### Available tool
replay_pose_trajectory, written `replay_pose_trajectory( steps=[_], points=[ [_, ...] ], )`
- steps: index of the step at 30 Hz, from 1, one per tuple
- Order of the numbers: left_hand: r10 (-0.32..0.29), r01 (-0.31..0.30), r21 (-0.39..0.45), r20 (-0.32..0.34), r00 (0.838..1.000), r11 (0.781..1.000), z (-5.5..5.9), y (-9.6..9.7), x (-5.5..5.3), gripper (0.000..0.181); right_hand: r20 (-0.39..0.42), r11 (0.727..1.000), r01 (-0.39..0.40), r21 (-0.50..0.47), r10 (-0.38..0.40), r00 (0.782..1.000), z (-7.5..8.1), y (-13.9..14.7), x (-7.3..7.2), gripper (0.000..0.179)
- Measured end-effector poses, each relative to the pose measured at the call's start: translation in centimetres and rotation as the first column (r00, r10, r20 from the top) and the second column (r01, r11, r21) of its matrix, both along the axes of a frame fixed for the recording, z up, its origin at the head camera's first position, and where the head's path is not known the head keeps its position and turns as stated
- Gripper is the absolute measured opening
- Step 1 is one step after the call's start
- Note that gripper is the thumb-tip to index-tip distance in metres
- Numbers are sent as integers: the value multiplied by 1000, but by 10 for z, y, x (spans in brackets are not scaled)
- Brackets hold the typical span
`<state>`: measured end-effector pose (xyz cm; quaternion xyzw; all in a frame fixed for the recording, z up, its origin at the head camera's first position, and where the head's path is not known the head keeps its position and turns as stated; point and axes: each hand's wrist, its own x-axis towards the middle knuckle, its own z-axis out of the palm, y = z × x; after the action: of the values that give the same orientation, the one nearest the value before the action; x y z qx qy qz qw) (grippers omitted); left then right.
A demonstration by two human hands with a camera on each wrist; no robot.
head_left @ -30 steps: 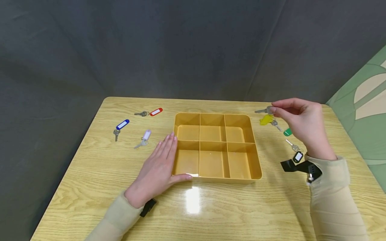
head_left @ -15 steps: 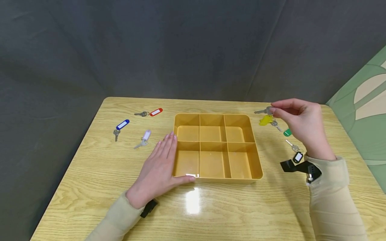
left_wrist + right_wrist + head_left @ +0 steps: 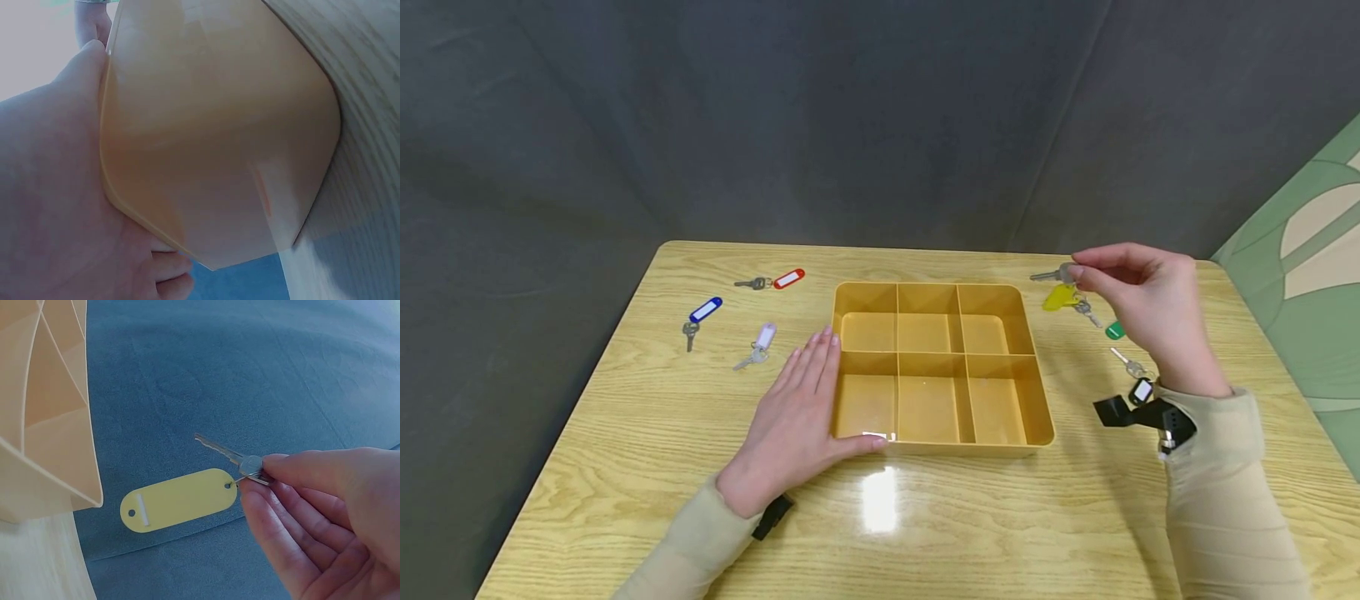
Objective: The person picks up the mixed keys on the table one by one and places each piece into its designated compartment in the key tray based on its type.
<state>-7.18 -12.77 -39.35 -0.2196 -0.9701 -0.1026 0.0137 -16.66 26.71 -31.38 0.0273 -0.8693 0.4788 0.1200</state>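
Observation:
Between thumb and index finger, my right hand (image 3: 1157, 304) pinches a key (image 3: 250, 465) by its head. A yellow key tag (image 3: 181, 501) dangles from the key's ring, above the table and to the right of a yellow-orange box (image 3: 928, 354) with several compartments. My left hand (image 3: 797, 421) rests against the box's near left corner. Its fingers lie straight along the left side, and its thumb stretches along the front rim. In the left wrist view, the palm side faces the box wall (image 3: 212, 112).
On the left lie keys with a red tag (image 3: 788, 279), a blue tag (image 3: 705, 310) and a pale lilac tag (image 3: 765, 336). Keys with a green tag (image 3: 1116, 330) and a black tag (image 3: 1141, 391) lie by the right wrist. A dark curtain (image 3: 850, 125) hangs behind the table.
My right hand has drifted slightly left with the key and yellow tag. The left hand's thumb has slid a little rightward along the front of the box.

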Motion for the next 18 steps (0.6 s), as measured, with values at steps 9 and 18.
replay_pose_trajectory(
  steps=[9,18],
  points=[
    [-10,10,2,-17,1000,1000,-1,0,0,129,3,1000,-3,-13,3,1000,1,-4,-1,29],
    [-11,11,6,-13,1000,1000,-2,0,-1,128,-8,998,-22,-52,22,1000,2,-8,-2,27]
  ],
)
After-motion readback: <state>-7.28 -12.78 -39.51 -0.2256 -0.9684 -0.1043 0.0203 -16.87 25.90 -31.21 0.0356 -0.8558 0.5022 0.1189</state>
